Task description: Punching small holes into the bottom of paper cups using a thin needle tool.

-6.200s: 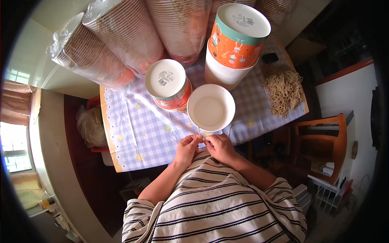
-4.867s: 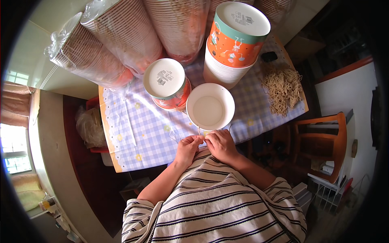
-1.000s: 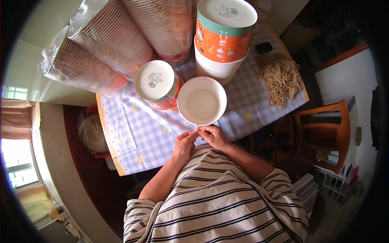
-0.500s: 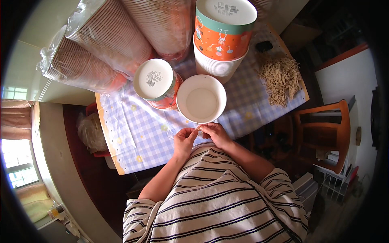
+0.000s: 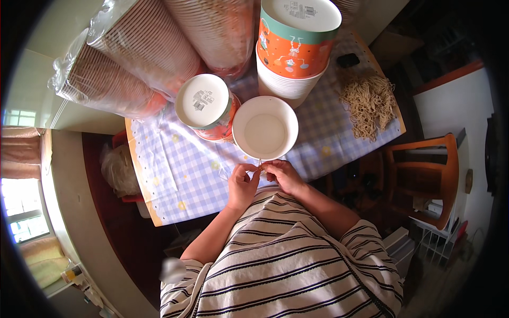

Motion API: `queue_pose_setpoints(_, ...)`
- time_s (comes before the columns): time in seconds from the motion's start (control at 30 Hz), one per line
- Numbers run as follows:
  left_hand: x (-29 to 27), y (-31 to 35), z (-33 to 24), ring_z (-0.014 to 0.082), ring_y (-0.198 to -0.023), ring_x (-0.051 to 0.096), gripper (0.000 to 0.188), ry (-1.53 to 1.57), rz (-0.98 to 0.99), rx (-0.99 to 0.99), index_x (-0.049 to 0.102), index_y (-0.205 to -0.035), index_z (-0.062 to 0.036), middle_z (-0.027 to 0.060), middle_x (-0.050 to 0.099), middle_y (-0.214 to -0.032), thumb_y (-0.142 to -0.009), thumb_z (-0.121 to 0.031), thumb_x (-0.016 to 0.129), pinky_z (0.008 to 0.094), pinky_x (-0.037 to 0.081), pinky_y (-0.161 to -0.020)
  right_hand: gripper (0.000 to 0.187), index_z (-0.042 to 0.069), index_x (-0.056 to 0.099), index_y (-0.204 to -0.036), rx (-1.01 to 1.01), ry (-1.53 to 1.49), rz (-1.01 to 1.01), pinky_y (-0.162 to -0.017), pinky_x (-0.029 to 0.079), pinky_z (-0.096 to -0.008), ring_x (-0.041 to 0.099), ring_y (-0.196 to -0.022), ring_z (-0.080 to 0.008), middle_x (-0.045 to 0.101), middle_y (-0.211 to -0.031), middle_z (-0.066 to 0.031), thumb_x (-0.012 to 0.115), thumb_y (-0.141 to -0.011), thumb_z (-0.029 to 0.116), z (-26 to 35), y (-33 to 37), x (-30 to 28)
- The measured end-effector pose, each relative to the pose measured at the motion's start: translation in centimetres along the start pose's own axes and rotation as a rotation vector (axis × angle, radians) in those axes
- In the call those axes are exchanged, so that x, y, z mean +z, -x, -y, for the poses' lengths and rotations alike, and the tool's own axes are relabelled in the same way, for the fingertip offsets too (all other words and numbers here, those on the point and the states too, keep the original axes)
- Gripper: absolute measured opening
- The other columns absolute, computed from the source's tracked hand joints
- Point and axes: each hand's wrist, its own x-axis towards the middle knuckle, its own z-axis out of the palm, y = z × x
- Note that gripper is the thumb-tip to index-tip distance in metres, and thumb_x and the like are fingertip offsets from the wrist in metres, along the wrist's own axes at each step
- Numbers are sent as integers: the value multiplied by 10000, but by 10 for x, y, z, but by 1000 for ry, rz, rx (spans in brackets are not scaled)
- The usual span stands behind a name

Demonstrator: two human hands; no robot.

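Observation:
A white paper bucket (image 5: 265,127) stands mouth up on the checked tablecloth, its plain white inside showing. Just below its near rim, my left hand (image 5: 244,183) and my right hand (image 5: 283,176) meet fingertip to fingertip. Both are closed in a pinch on a thin pale cord (image 5: 260,163) that runs up to the rim; how it is fastened there is too small to tell. An upside-down printed bucket (image 5: 204,103) stands against the white one at the left. To the right lies a tangled heap of beige cords (image 5: 367,103).
A tall stack of paper buckets (image 5: 297,53), topped by an orange and green one, rises behind. Several plastic-wrapped bucket stacks (image 5: 143,47) fill the back left. A small black object (image 5: 348,60) lies behind the cord heap. A wooden chair (image 5: 424,175) stands to the right.
My fingers have shifted slightly at the cord, the left ones curling a little more. The bucket stays in place; the whole view has moved a touch. A blurred pale spot now shows near my left sleeve.

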Motion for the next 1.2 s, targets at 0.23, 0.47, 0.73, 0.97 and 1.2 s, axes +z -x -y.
queue_pose_setpoints(0.23, -1, 0, -6, 77, -491, 456, 125, -3, 1, -5, 668, -892, -57, 45, 612, -806, -772, -29, 692, 234, 385, -467, 209, 20, 681, -943, -3, -11, -10, -616, 422, -215, 493, -645, -63, 637, -772, 6, 572, -893, 192, -5, -3, -2)
queue_pose_setpoints(0.47, -3, -1, -7, 82, -481, 459, 120, -5, 17, 12, 674, -894, -57, 52, 620, -801, -777, -40, 694, 234, 388, -458, 193, 23, 683, -939, -26, -3, -2, -611, 418, -213, 486, -643, -61, 643, -780, 8, 589, -883, 183, -6, -3, -2)
queue_pose_setpoints(0.73, -1, 0, 1, 98, -497, 484, 120, -6, -5, 55, 672, -890, -54, 61, 628, -819, -778, -11, 679, 239, 410, -474, 193, 24, 684, -949, -21, -13, 6, -617, 413, -206, 484, -649, -55, 668, -827, -3, 603, -877, 184, -2, -2, 0)
queue_pose_setpoints(0.97, -3, 1, 4, 96, -494, 474, 68, -29, 5, 25, 649, -825, -40, 55, 620, -764, -766, -15, 673, 239, 409, -482, 208, 45, 682, -985, 2, 11, 11, -621, 416, -205, 521, -696, -48, 679, -882, -3, 607, -885, 212, 3, -2, 1)
queue_pose_setpoints(1.2, -5, 4, 7, 43, -503, 422, 58, 90, 63, -132, 644, -821, -24, 5, 565, -676, -772, -29, 674, 211, 372, -482, 267, 55, 672, -1031, -74, 102, 17, -646, 446, -212, 577, -780, -51, 678, -915, -4, 603, -902, 278, 4, -2, 5)
